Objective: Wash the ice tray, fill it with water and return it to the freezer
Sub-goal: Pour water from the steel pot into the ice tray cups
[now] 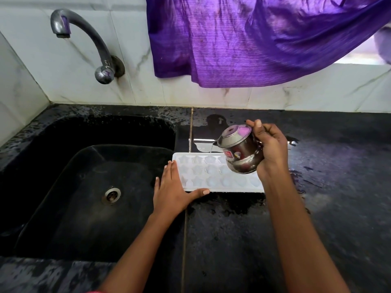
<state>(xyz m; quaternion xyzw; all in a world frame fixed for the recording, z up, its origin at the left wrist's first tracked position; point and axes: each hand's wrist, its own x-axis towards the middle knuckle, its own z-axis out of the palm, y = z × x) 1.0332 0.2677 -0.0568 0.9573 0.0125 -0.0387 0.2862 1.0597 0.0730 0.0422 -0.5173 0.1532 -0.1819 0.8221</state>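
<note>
A white ice tray [208,173] with shaped cells lies flat on the wet black counter [243,240], just right of the sink. My left hand [172,190] rests against the tray's left end, fingers spread flat and thumb along its near edge. My right hand [269,146] grips a small steel pot [241,151] tilted leftward above the tray's right half. A thin stream of water falls from the pot's rim onto the tray's far edge. The pot and my right hand hide the tray's right end.
A black sink [88,197] with a steel drain [112,195] fills the left side. A grey curved tap [84,34] sticks out of the tiled wall above it. A purple curtain [254,39] hangs over the back wall. Water puddles lie on the counter right of the tray.
</note>
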